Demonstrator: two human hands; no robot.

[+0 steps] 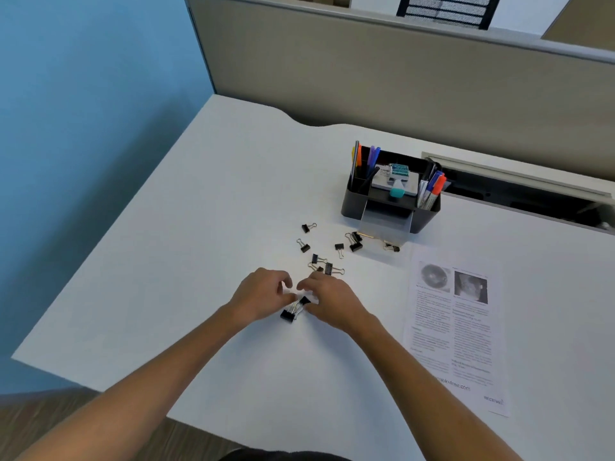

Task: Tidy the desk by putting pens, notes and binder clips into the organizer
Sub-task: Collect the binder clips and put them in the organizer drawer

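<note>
Binder clips gathered between both hands, organizer up and to the right.

Left hand and right hand are curled, pinching a clip pair on the table. Pair's long axis runs diagonally toward the organizer; right hand is nearer it. Loose clips lie between.

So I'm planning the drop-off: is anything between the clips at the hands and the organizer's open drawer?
Only other loose binder clips scattered on the desk between the hands' clips and the drawer; nothing tall.
</note>
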